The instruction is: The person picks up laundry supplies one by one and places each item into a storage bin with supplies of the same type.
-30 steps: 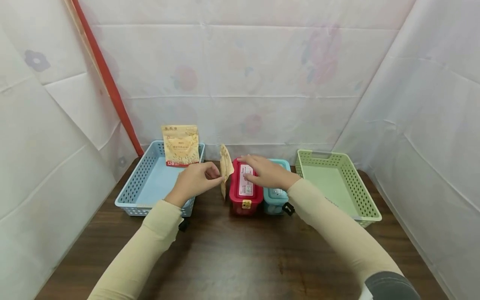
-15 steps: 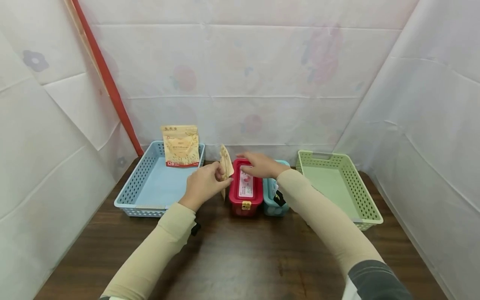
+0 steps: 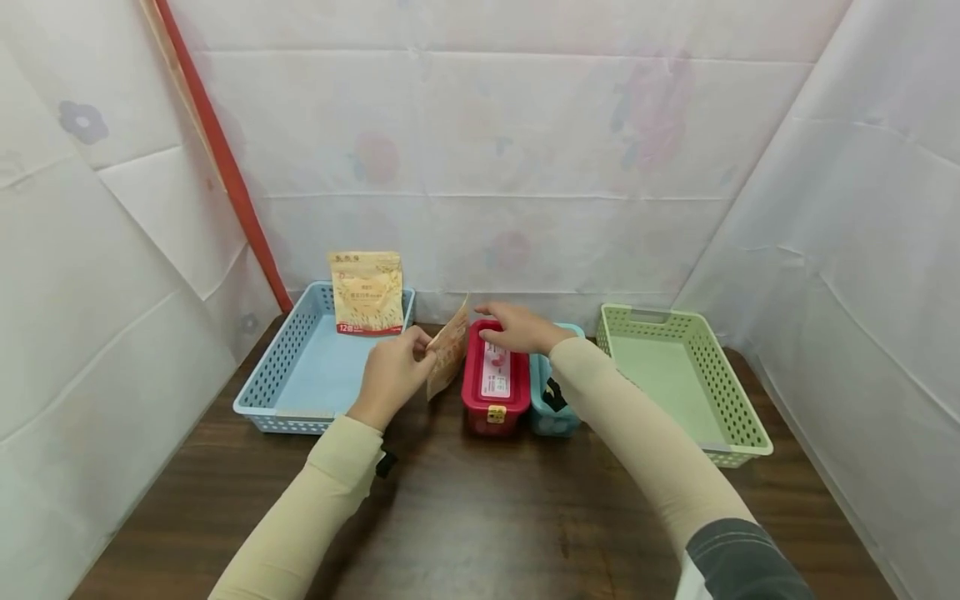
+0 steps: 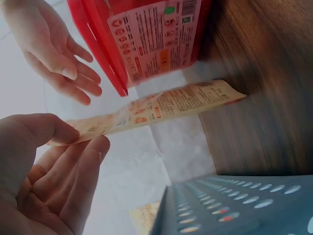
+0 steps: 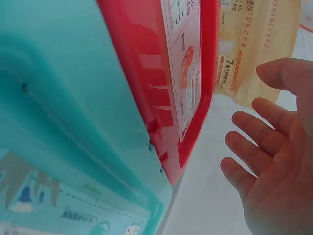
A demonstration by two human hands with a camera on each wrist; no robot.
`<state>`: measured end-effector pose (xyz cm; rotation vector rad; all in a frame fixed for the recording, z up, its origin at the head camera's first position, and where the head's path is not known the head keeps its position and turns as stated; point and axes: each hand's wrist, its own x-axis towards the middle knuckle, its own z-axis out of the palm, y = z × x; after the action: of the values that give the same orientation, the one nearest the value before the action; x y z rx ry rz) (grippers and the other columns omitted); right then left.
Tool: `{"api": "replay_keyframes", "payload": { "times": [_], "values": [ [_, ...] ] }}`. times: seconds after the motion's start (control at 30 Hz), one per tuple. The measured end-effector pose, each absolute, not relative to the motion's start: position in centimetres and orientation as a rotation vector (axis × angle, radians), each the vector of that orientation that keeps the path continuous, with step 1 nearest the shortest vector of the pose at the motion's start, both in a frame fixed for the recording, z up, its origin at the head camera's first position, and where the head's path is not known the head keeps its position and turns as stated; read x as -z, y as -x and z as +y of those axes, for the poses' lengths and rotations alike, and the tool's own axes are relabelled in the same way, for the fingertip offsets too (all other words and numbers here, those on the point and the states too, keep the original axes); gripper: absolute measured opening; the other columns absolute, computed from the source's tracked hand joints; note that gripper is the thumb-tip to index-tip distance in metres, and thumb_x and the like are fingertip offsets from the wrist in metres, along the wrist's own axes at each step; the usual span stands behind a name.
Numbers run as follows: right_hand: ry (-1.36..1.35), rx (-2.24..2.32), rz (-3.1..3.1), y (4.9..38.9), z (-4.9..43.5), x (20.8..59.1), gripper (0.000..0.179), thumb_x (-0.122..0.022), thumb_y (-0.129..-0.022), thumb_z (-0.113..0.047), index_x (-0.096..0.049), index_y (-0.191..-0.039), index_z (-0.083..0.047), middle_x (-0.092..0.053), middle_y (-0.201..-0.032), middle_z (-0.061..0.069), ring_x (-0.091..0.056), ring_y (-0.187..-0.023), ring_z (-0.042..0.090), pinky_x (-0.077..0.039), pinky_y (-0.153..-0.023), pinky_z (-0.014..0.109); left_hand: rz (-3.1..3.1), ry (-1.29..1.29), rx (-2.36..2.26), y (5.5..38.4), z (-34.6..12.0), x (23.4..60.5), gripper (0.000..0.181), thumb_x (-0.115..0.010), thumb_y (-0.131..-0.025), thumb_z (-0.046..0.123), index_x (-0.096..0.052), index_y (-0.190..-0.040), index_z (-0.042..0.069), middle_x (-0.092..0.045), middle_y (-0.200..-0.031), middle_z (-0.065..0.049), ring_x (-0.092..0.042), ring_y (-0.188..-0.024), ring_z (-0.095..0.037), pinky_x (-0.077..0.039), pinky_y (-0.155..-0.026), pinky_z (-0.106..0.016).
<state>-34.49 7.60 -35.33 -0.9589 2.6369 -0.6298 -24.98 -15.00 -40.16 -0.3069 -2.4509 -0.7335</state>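
My left hand [image 3: 393, 375] pinches one edge of a thin yellow pouch [image 3: 448, 357] between thumb and fingers. The left wrist view shows the pouch [image 4: 156, 110] with small print on it. Beside the pouch stands a red lidded box [image 3: 474, 387] with a pink-and-white label, and a teal lidded box [image 3: 555, 425] adjoins it on the right. My right hand [image 3: 521, 329] hovers over the far end of the red box, fingers spread and slightly bent. In the right wrist view this hand [image 5: 279, 142] holds nothing and is apart from the pouch.
A light blue basket [image 3: 247, 408] is at the left, with another yellow pouch [image 3: 367, 292] standing upright in its far right corner. To the right sits a green basket [image 3: 757, 442]. White cloth walls [image 3: 495, 125] close off the back and sides of the dark wooden table [image 3: 480, 517].
The pouch, almost edge-on before, now leans and shows more of its face. My left hand moved right, then slightly back left with it. My right hand has shifted left, off the red lid.
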Motion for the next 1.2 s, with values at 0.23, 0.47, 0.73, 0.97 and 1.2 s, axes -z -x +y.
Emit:
{"api": "replay_keyframes", "payload": {
  "times": [0.23, 0.47, 0.73, 0.97, 1.2],
  "values": [
    [0.922, 0.665, 2.626, 34.5, 7.6, 35.4, 0.058, -0.055, -0.103, -0.026, -0.035, -0.155, -0.01, -0.038, -0.156, 0.01, -0.037, -0.142, 0.029, -0.037, -0.112, 0.047, -2.395, 0.279, 0.733, 24.9, -16.1, 39.6, 0.004, -0.07, -0.089, 0.007, -0.072, -0.092, 0.007, -0.071, -0.077, -0.007, -0.06, -0.057, -0.017, -0.049, -0.051, -0.036],
    [0.895, 0.694, 2.652, 34.7, 7.6, 35.8, 0.057, -0.055, -0.104, -0.028, -0.036, -0.155, -0.009, -0.039, -0.156, 0.01, -0.036, -0.142, 0.027, -0.036, -0.113, 0.046, -2.386, 0.249, 0.788, 25.0, -17.5, 38.1, 0.009, -0.068, -0.097, 0.014, -0.071, -0.098, 0.006, -0.074, -0.084, -0.012, -0.07, -0.067, -0.023, -0.056, -0.056, -0.039],
    [0.9, 0.781, 2.666, 34.9, 7.1, 35.7, 0.058, -0.057, -0.103, -0.032, -0.038, -0.154, -0.011, -0.043, -0.154, 0.01, -0.04, -0.14, 0.028, -0.04, -0.11, 0.046, -2.36, 0.236, 0.982, 25.5, -19.7, 36.2, 0.019, -0.066, -0.099, 0.026, -0.07, -0.097, 0.008, -0.074, -0.093, -0.014, -0.072, -0.071, -0.025, -0.06, -0.061, -0.041],
    [0.895, 1.053, 2.596, 34.3, 6.7, 34.5, 0.051, -0.055, -0.104, -0.035, -0.044, -0.15, -0.015, -0.047, -0.15, 0.005, -0.041, -0.139, 0.022, -0.04, -0.11, 0.044, -2.403, 0.245, 1.112, 26.4, -22.0, 33.9, 0.016, -0.066, -0.099, 0.024, -0.07, -0.104, 0.009, -0.074, -0.097, -0.009, -0.072, -0.076, -0.021, -0.057, -0.059, -0.028],
    [0.974, 1.266, 2.575, 34.0, 5.4, 33.6, 0.04, -0.057, -0.103, -0.037, -0.057, -0.139, -0.019, -0.059, -0.135, -0.001, -0.052, -0.126, 0.017, -0.045, -0.104, 0.042, -2.415, 0.237, 1.348, 27.1, -24.7, 31.7, 0.026, -0.066, -0.098, 0.028, -0.068, -0.109, 0.005, -0.071, -0.108, -0.014, -0.07, -0.091, -0.018, -0.059, -0.07, -0.024]
  ]
}}
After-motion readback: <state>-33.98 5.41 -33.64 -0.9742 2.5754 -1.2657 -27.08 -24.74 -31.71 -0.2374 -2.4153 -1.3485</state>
